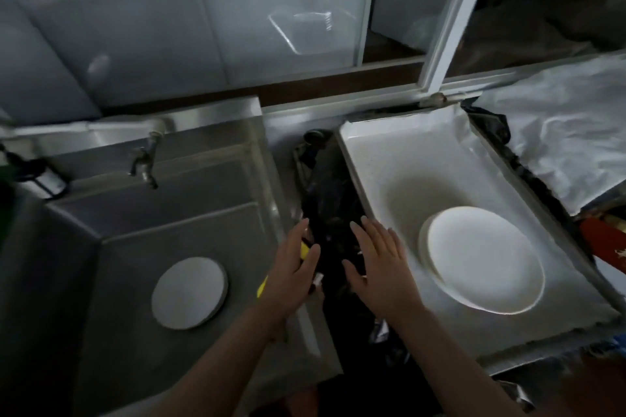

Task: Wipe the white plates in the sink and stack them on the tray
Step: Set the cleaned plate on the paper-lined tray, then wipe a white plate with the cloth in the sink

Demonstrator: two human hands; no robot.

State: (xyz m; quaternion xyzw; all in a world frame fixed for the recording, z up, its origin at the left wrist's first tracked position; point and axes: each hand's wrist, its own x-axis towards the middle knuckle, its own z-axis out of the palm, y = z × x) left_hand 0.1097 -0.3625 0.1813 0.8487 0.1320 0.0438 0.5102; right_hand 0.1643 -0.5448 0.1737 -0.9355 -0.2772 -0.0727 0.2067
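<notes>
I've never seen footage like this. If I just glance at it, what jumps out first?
Brightest is the stack of white plates on the pale lined tray at right. At left, a single plate lies flat in the dim steel sink, below the tap. Between them both bare hands, left hand and right hand, reach out with spread fingers over something dark.

The room is dim. Gray wall panels (128, 44) sit at eleven o'clock, a white window frame (450, 10) at one o'clock.
</notes>
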